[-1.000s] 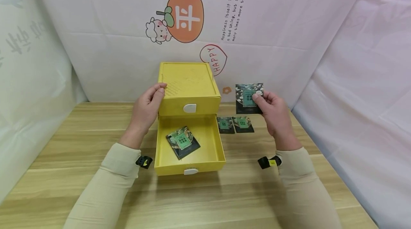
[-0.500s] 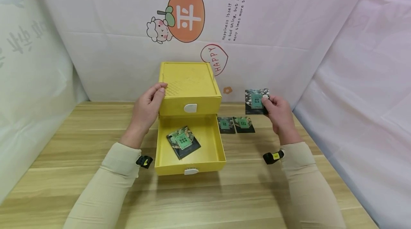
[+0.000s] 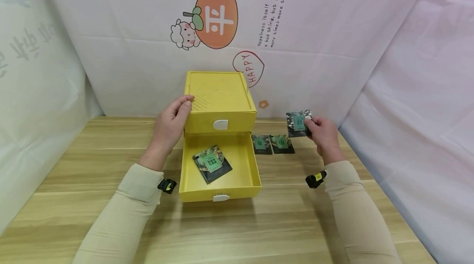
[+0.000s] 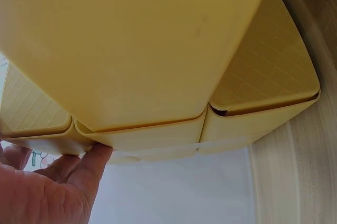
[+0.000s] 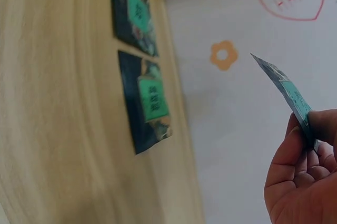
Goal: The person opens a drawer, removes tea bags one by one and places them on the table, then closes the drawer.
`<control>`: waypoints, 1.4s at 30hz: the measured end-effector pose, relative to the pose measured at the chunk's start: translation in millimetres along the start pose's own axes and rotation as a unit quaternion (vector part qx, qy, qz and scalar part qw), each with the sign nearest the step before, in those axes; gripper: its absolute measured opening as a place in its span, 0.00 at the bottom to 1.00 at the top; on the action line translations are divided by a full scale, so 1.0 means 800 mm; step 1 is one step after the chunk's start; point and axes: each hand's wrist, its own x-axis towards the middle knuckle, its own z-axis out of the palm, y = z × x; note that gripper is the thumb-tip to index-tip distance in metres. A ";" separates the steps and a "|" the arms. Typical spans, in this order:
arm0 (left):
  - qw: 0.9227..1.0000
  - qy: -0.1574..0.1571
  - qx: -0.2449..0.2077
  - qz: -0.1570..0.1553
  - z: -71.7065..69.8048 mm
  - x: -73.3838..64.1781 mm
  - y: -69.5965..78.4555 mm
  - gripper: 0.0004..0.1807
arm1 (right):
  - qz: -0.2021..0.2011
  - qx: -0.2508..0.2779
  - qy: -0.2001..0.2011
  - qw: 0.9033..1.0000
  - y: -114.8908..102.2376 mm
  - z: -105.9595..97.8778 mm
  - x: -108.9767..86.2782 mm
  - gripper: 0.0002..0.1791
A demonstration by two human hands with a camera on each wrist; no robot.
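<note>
A yellow two-tier drawer box (image 3: pixel 220 91) stands at the back of the table, its lower drawer (image 3: pixel 240 169) pulled out. My left hand (image 3: pixel 170 122) rests against the left side of the upper tier, fingertips at its top edge; in the left wrist view, fingers (image 4: pixel 92 169) touch the yellow wall. My right hand (image 3: pixel 324 134) pinches a dark sachet with a green label (image 3: pixel 298 123) between thumb and fingers, above the table. Two similar sachets, one (image 3: pixel 261 144) and another (image 3: pixel 282 144), lie side by side right of the drawer. One more sachet (image 3: pixel 212 164) lies tilted inside the drawer.
The wooden table (image 3: pixel 281 223) runs up to a white printed cloth (image 3: pixel 303 79) hung behind it. More white cloth hangs at both sides. White tabs mark the upper drawer front (image 3: pixel 237 123) and the lower one.
My right hand has moved right and slightly down with the sachet, which now tilts a little more. The left hand stays against the box; the other sachets have not moved.
</note>
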 end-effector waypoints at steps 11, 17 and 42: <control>1.000 0.000 -0.003 0.002 0.000 0.002 -0.001 0.28 | 0.049 -0.011 -0.008 0.999 0.033 0.001 0.021 0.23; 1.000 0.002 -0.002 0.001 0.001 0.002 0.000 0.28 | 0.066 -0.020 -0.014 0.998 0.049 0.000 0.029 0.24; 1.000 0.002 0.004 0.002 0.000 0.000 -0.001 0.28 | 0.073 -0.182 -0.042 0.980 0.099 0.001 0.045 0.25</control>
